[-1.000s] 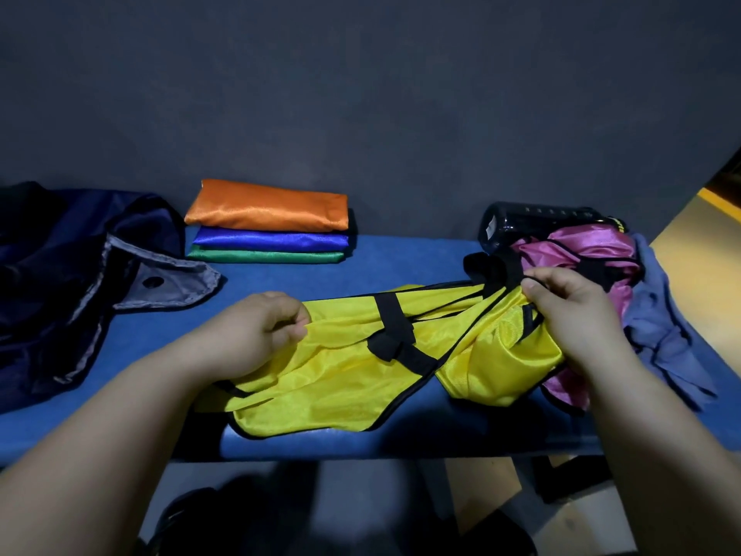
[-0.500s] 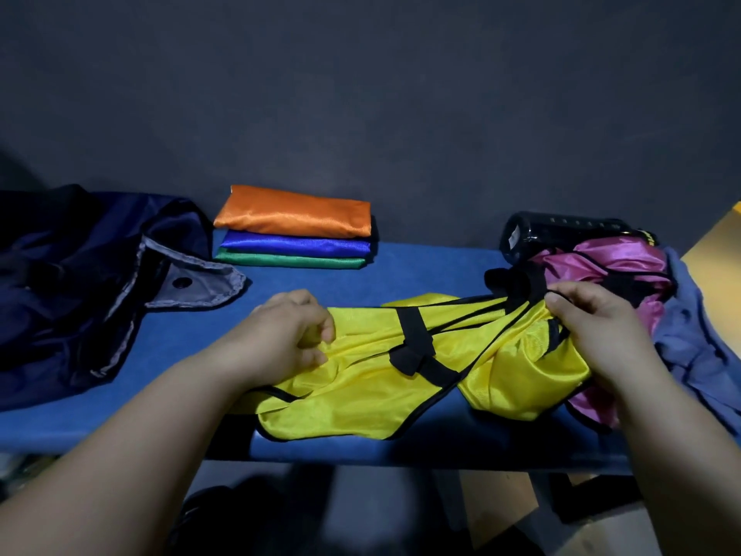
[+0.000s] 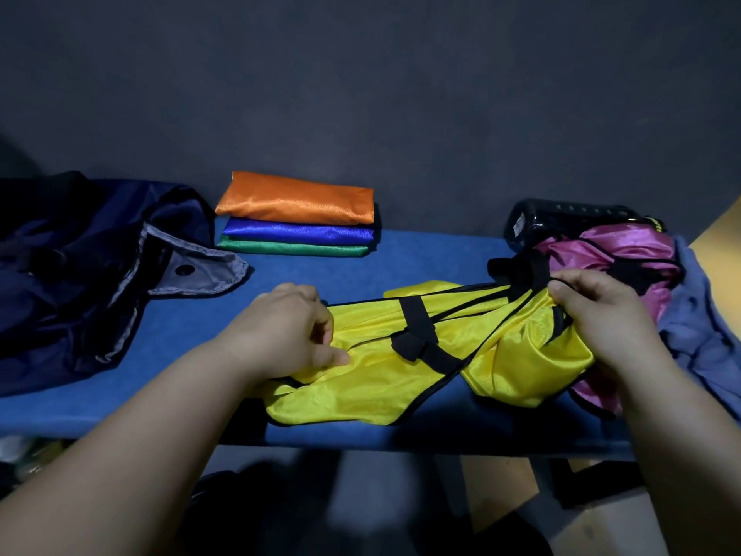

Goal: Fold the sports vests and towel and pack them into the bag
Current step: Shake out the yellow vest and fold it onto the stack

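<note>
Two bare forearms fill the lower corners of the frame: the left forearm (image 3: 140, 435) at lower left, the right forearm (image 3: 681, 415) at lower right, both uncovered from the frame edge to the wrist. The bare left hand (image 3: 288, 331) and bare right hand (image 3: 601, 315) show short, plain thumbnails; dim light blurs finer detail.

Both arms fwd, palms down; L hand (image 3: 288, 331) & R hand (image 3: 601, 311) fingers curled, pinching yellow vest (image 3: 373, 379).

Yellow vest (image 3: 373, 379) with black trim, pink vest (image 3: 625, 254), navy bag (image 3: 72, 274).
</note>
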Available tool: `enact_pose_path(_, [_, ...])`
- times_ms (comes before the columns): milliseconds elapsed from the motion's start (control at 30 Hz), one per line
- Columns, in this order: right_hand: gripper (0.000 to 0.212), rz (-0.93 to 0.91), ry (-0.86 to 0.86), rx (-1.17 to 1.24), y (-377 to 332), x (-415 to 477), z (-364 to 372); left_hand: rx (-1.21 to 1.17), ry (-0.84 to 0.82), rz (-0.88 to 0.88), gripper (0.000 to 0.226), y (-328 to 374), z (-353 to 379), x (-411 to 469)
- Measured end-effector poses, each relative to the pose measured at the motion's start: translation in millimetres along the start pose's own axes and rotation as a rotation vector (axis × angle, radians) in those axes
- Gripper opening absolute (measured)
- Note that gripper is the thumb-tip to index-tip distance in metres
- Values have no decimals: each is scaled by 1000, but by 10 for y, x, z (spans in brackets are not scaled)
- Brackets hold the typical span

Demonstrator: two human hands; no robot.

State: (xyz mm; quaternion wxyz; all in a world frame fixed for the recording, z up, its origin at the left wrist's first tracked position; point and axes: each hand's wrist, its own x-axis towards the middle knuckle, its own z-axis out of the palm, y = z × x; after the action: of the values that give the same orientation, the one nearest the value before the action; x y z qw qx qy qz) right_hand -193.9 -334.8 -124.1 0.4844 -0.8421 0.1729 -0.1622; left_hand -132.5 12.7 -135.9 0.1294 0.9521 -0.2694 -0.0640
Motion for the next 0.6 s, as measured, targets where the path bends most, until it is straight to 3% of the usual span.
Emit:
enact_pose_path(133, [14, 7, 6, 16, 3, -4, 6, -73, -36, 33, 21, -64, 14, 20])
enact_pose_path(333, [15, 13, 10, 33, -12, 0, 14, -699, -190, -25, 27, -115, -152, -37])
enact_pose_path(400, [15, 12, 3, 30, -8, -3, 22, -615, -202, -24, 30, -136, -132, -27])
enact_pose_path(467, [15, 4, -1, 15, -4, -5, 26, -380, -200, 14, 41, -144, -54, -4])
enact_pose_path(600, [13, -4, 4, 10, 4, 1, 18, -131, -175, 46, 28, -133, -18, -2])
